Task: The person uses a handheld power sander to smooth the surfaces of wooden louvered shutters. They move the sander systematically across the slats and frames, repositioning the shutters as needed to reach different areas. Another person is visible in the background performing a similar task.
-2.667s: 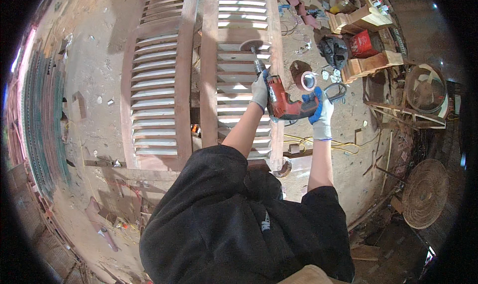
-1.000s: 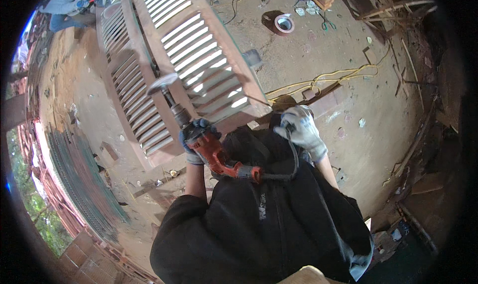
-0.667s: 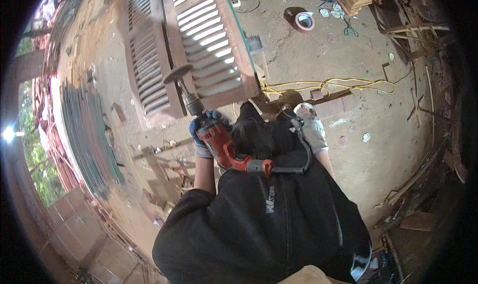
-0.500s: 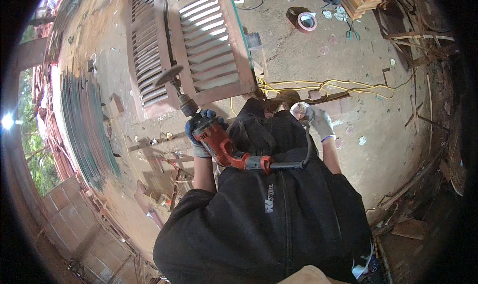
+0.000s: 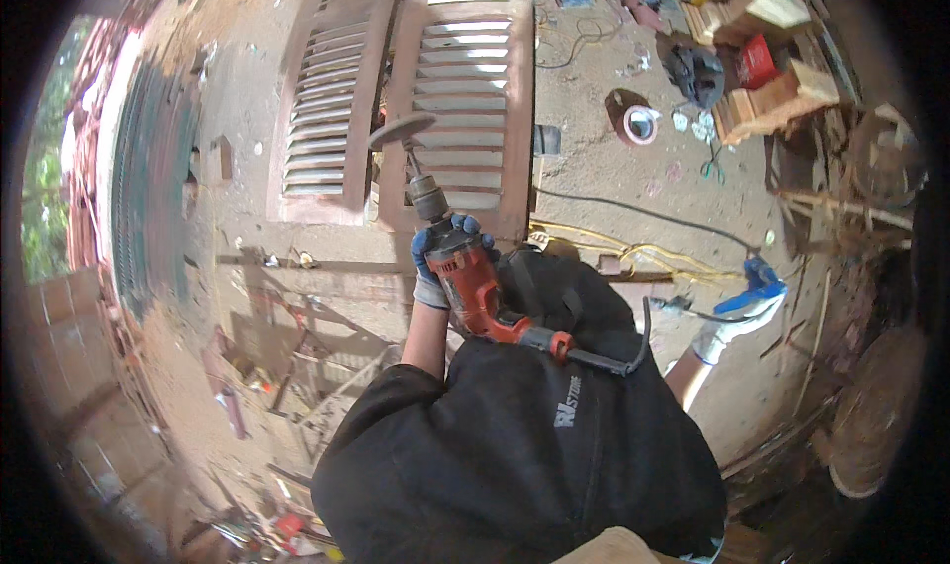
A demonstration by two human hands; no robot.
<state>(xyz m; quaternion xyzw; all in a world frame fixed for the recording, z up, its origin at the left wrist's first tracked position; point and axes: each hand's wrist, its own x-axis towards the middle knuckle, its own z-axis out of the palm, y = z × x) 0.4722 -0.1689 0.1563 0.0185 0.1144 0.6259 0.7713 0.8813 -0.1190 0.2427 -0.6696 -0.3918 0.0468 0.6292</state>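
My left hand (image 5: 450, 252), in a blue and grey glove, is closed around the body of a red and black power drill (image 5: 477, 292). A round, flat sanding disc (image 5: 404, 131) sits on a shaft in the drill's chuck and points away from me, over the shutters. Out to the right, my right hand (image 5: 744, 309), in a white and blue glove, is closed on a dark power cable (image 5: 643, 210). That cable stretches left from the hand toward the shutter's edge. A cord also leaves the drill's rear end and passes toward this hand; its exact path is blurred.
Two brown louvred shutters (image 5: 460, 119) lie ahead. Yellow cord (image 5: 643, 252) lies on the floor beyond my lap. Farther right are a tape roll (image 5: 639, 126), green-handled scissors (image 5: 712, 163) and wooden blocks (image 5: 777, 99). Long strips (image 5: 148, 188) are stacked at left.
My right hand has swung outward to the right and away from a round pale thing beside my knee. The dark cable now stretches to it. In view, the drill has shifted right, its disc over the right shutter.
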